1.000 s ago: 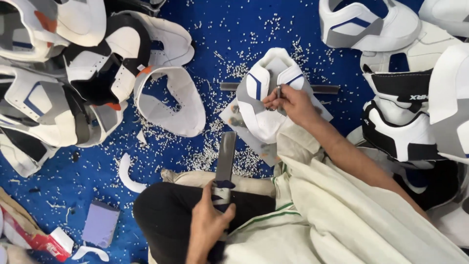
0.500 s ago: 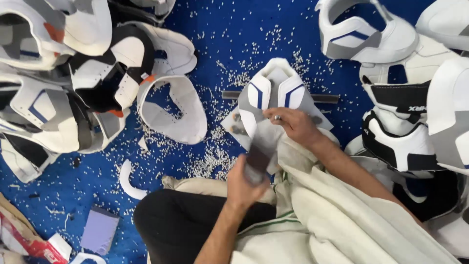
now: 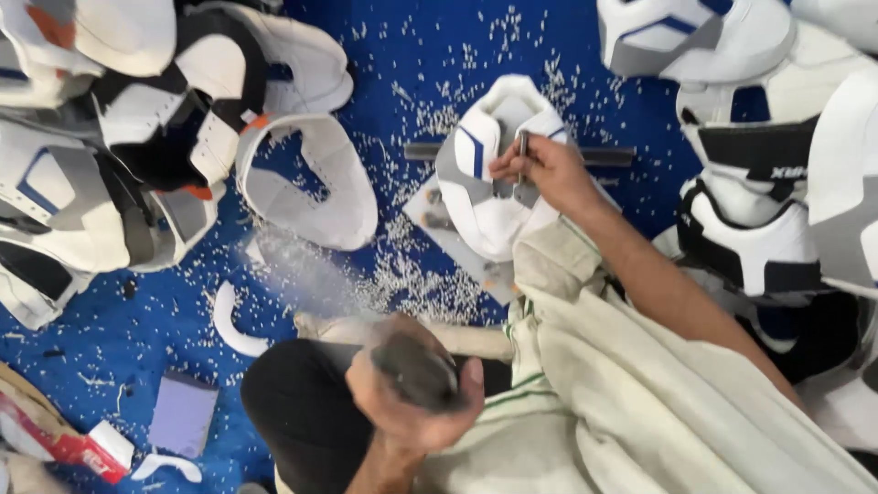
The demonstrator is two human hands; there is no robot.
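Two hands: right [image 3: 540, 169] pinches metal punch [image 3: 522, 157] on leather upper [image 3: 489, 183]; left [image 3: 412, 402] grips hammer [image 3: 416, 370].

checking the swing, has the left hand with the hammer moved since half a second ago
Yes. The left hand with the dark tool has drawn back from the white shoe upper, toward the person's lap; the right hand stays on the upper.

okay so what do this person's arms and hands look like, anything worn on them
Both hands are bare: no gloves, rings or watch show on the left hand or the right hand. Both forearms are uncovered, with no sleeve visible on them. The left hand is motion-blurred, so fine detail there cannot be told. Loose off-white cloth with a thin green stripe lies over the lap.
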